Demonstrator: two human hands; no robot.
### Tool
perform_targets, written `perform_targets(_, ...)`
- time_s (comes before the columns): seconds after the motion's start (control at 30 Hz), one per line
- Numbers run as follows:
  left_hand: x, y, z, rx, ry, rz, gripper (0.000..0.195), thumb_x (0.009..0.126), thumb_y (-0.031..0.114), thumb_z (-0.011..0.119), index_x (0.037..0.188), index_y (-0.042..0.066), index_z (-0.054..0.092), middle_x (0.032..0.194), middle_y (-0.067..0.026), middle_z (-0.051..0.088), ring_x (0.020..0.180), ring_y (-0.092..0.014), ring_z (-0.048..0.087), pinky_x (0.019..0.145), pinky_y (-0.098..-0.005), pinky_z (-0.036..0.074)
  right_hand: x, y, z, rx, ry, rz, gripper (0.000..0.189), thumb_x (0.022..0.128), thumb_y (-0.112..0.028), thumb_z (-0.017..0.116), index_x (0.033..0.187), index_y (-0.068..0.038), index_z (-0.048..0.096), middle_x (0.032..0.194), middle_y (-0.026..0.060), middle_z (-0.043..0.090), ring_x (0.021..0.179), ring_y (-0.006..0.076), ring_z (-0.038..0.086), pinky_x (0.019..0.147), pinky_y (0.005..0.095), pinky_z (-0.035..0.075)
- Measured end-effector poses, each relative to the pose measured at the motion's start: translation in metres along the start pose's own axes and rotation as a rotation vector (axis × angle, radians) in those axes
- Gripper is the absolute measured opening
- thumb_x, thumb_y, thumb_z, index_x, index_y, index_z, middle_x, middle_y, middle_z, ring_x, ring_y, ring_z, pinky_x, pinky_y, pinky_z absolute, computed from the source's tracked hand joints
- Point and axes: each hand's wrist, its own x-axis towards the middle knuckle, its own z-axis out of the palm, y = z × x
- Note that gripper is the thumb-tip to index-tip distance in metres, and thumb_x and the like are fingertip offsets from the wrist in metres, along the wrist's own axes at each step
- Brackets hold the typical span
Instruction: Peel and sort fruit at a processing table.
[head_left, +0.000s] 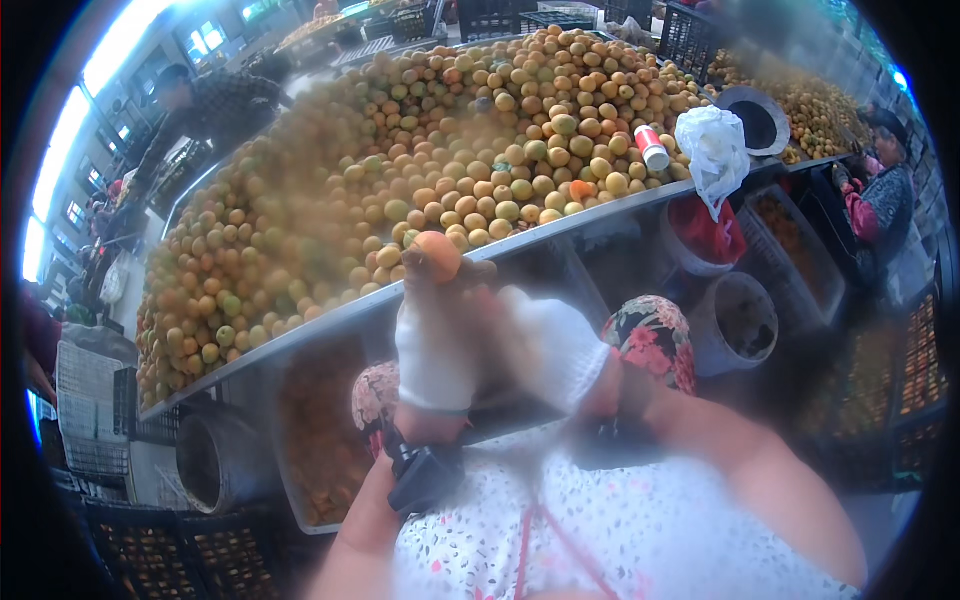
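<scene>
An orange apricot (437, 256) sits in the fingers of my left hand (439, 341), which wears a white glove stained brown at the fingertips. My right hand (551, 349), gloved the same way, is close beside it, its fingers turned toward the left ones. Blur covers the space between the hands, so I cannot tell what my right fingers hold. Both hands are just on my side of the metal table rim (330, 328). Beyond the rim lies a broad heap of apricots (480, 187). An opened orange piece (580, 190) lies near its front edge.
A red-and-white bottle (652, 148) and a white plastic bag (712, 150) lie at the table's front right. Below are a crate of orange pieces (322, 442), a grey bucket (217, 461) and a white bucket (739, 322). Other people (881, 195) are at the right and left (202, 105).
</scene>
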Motion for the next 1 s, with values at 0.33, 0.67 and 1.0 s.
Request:
perform_targets(0.33, 0.017, 0.015, -0.028, -0.058, -0.214, 0.424, 0.031, 0.109, 0.027, 0.050, 0.122, 0.000, 0.059, 0.111, -0.0126, 0.065, 0.102, -0.022, 0.065, 0.092, -0.0373, 0.052, 0.003, -0.018, -0.013, 0.220, 0.130, -0.104, 0.015, 0.102, -0.016, 0.058, 0.110, -0.005, 0.063, 0.078, 0.0228, 0.067, 0.074, 0.0402, 0.069, 0.060, 0.0445, 0.052)
perform_targets(0.67, 0.002, 0.024, -0.001, -0.097, -0.135, 0.064, 0.054, 0.106, 0.049, 0.054, 0.125, -0.001, 0.058, 0.104, -0.0154, 0.069, 0.088, -0.020, 0.068, 0.078, -0.0292, 0.054, 0.005, -0.012, -0.005, 0.131, 0.069, 0.003, 0.017, 0.102, -0.019, 0.059, 0.108, -0.003, 0.063, 0.079, 0.0239, 0.067, 0.072, 0.0413, 0.068, 0.060, 0.0461, 0.052)
perform_targets(1.0, 0.020, 0.010, -0.029, 0.379, -0.016, 0.458, 0.048, 0.108, 0.045, 0.051, 0.123, 0.000, 0.059, 0.100, -0.0096, 0.066, 0.091, -0.018, 0.066, 0.078, -0.0267, 0.050, 0.004, -0.018, -0.010, 0.230, 0.039, 0.029, 0.019, 0.103, -0.020, 0.059, 0.108, -0.002, 0.063, 0.081, 0.0252, 0.068, 0.075, 0.0422, 0.069, 0.063, 0.0463, 0.053)
